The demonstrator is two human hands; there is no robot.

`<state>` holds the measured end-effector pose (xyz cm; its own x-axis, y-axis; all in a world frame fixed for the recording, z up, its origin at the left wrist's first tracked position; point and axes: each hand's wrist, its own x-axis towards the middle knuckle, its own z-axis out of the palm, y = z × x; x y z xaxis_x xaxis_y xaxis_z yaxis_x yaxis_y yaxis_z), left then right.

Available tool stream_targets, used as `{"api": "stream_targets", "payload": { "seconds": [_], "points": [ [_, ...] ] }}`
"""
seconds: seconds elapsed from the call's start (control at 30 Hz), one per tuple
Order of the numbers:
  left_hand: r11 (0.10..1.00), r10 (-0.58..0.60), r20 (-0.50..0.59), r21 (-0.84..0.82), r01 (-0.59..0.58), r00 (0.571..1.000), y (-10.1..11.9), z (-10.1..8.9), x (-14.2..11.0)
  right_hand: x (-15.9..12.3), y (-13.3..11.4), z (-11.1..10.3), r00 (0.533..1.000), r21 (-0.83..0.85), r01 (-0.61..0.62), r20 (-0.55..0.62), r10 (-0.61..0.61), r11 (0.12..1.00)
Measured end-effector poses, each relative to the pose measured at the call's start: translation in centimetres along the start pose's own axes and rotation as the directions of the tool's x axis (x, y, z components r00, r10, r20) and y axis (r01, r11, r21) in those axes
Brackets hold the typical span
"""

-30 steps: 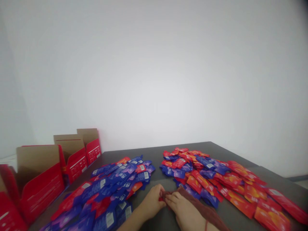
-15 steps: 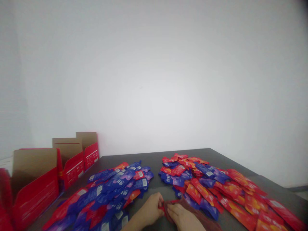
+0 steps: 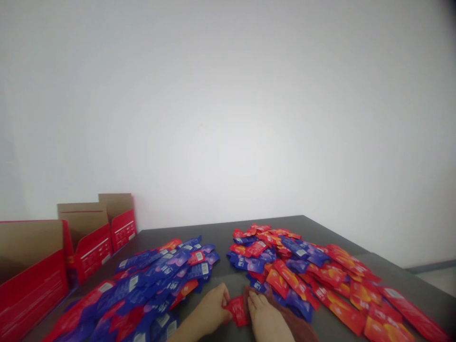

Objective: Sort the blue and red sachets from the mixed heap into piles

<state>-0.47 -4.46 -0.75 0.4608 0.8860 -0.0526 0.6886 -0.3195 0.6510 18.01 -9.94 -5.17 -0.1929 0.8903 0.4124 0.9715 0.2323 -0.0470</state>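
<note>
My left hand (image 3: 209, 311) is closed, its thumb and fingertips pinching the left edge of a small red packet (image 3: 238, 311) at the table's near side. Beside it, my right hand (image 3: 265, 317) lies flat with fingers stretched out on a brown cloth (image 3: 295, 325). The cloth touches or covers the packet's right end; I cannot tell which. Left of my hands spreads a heap of mostly blue packets (image 3: 156, 280) with some red ones. To the right lies another heap of red-orange packets (image 3: 331, 289) mixed with blue.
Red cardboard boxes (image 3: 94, 254) with raised brown flaps stand in a row along the left side. The dark table (image 3: 217, 230) ends at the back near a plain white wall (image 3: 228, 118).
More of the red packet now shows between my hands, with the cloth and right hand farther from my left hand. The whole view has shifted slightly, moving the heaps and boxes leftward.
</note>
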Motion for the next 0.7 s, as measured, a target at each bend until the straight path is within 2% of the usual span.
{"api": "stream_targets", "payload": {
  "seconds": [0.1, 0.23, 0.3, 0.43, 0.5, 0.6, 0.7],
  "points": [
    [0.999, -0.037, -0.009, 0.018, 0.037, 0.999, 0.6, -0.4, -0.4, 0.4, -0.5, 0.2, 0.994, 0.081, 0.106, 0.024, -0.108, 0.991],
    [0.989, -0.098, -0.049, 0.105, 0.103, 0.994, 0.9, -0.8, -0.9, 0.7, -0.7, 0.9, 0.961, 0.131, 0.256, 0.077, -0.267, 0.958],
    [0.987, -0.11, -0.049, 0.113, 0.115, 0.993, 0.6, -0.8, -0.9, 0.4, -0.3, 1.0, 0.972, 0.103, 0.221, 0.06, -0.228, 0.97],
    [0.995, -0.101, -0.012, 0.005, 0.101, 0.995, -0.4, -0.6, -0.2, -0.4, 0.4, 0.6, 0.999, -0.047, 0.031, 0.028, -0.03, 0.998],
    [0.995, -0.088, -0.017, -0.043, 0.087, 0.996, -0.8, -0.5, 0.2, -0.4, 0.2, 0.2, 0.999, -0.073, 0.004, 0.047, -0.001, 0.997],
    [0.996, -0.067, -0.032, -0.061, 0.065, 0.997, -0.9, -0.4, 0.5, 0.2, -0.5, -0.7, 0.991, 0.028, 0.105, 0.084, -0.107, 0.994],
    [0.997, -0.041, -0.051, -0.063, 0.038, 0.998, -0.7, -0.3, 0.4, 0.9, -1.0, -1.6, 0.954, 0.171, 0.235, 0.15, -0.261, 0.957]
  ]
}}
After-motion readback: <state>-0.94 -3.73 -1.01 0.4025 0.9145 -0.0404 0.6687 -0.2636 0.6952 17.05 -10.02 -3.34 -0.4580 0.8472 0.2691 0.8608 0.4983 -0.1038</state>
